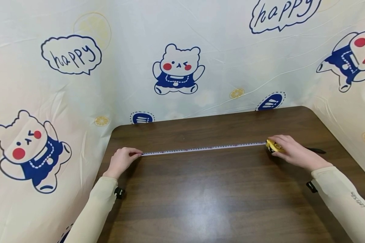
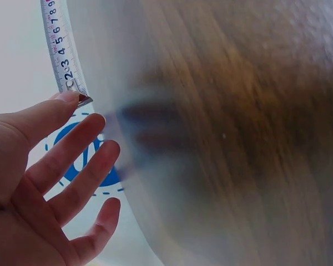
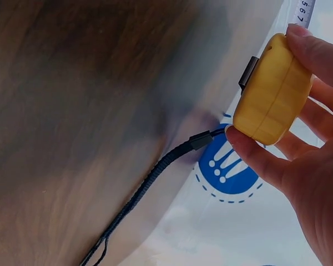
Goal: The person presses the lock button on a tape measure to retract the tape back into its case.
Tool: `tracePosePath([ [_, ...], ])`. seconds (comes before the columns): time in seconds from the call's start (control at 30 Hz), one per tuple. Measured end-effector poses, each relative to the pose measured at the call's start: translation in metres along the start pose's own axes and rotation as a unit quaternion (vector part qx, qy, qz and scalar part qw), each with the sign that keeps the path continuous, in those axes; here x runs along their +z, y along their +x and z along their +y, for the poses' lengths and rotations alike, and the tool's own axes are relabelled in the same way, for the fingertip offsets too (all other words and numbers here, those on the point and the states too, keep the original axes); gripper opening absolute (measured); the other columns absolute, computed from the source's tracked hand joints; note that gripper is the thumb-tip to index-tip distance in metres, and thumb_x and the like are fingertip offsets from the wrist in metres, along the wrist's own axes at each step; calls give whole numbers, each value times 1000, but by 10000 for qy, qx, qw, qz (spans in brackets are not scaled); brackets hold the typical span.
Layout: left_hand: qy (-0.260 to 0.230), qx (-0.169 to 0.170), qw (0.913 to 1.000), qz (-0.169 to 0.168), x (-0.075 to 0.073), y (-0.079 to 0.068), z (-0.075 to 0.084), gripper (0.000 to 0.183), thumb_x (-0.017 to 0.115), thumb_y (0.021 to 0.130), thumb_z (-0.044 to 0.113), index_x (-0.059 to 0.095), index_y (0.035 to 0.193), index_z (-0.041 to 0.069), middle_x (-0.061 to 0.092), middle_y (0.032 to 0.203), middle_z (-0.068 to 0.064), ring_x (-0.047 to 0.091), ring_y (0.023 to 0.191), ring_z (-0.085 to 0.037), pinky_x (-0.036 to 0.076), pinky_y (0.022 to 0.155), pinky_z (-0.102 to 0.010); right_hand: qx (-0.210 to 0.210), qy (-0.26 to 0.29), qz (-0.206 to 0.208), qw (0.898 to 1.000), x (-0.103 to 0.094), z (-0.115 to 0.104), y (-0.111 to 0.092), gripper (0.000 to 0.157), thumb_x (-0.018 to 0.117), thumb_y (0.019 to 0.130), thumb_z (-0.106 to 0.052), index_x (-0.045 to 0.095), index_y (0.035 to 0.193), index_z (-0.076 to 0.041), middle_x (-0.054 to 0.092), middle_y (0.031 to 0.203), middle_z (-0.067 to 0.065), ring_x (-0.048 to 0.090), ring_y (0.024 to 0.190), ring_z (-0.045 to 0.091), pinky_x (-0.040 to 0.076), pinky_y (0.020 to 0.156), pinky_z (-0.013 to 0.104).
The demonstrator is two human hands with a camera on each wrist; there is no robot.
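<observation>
A yellow tape measure (image 1: pixel 271 146) lies in the right hand (image 1: pixel 291 151), gripped between thumb and fingers around its rounded case. Its white blade (image 1: pixel 200 148) stretches left across the table to the left hand (image 1: pixel 121 162). There, the thumb and a finger pinch the blade's metal end hook (image 2: pixel 84 100); the other fingers spread out, as the left wrist view shows. In the right wrist view the yellow case (image 3: pixel 275 91) shows a dark clip on its side, and a black wrist strap (image 3: pixel 150 180) trails from it.
The brown wooden table (image 1: pixel 200 195) has rounded back corners. Pale curtains (image 1: pixel 225 67) printed with bears and "happy" bubbles hang close behind it and at both sides. Dark bands with small devices (image 1: pixel 119 193) sit at the cream sleeves' wrists.
</observation>
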State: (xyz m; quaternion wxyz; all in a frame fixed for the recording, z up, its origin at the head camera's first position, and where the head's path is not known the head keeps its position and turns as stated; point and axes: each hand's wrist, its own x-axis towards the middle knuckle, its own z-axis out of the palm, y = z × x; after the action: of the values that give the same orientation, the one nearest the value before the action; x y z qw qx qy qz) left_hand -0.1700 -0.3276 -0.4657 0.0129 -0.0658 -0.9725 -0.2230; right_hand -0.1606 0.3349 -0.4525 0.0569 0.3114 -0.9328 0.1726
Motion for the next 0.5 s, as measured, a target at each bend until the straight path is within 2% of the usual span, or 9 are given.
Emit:
tracePosePath([
  [0.27, -19, 114, 9999, 13, 2, 2, 2, 13, 76, 97, 20, 84, 106, 16, 78, 111, -11, 72, 102, -33, 55, 86, -60, -187, -26, 102, 9998, 3, -1, 3, 59, 85, 83, -2, 57, 134, 10, 64, 126, 27, 58, 112, 43, 46, 91, 61],
  [0.5, -66, 160, 9998, -16, 2, 2, 7, 13, 75, 97, 19, 83, 107, 15, 78, 111, -11, 72, 101, -32, 55, 88, -60, -82, 62, -23, 9999, 3, -6, 6, 59, 83, 87, -5, 56, 137, 9, 64, 128, 25, 57, 115, 42, 46, 94, 61],
])
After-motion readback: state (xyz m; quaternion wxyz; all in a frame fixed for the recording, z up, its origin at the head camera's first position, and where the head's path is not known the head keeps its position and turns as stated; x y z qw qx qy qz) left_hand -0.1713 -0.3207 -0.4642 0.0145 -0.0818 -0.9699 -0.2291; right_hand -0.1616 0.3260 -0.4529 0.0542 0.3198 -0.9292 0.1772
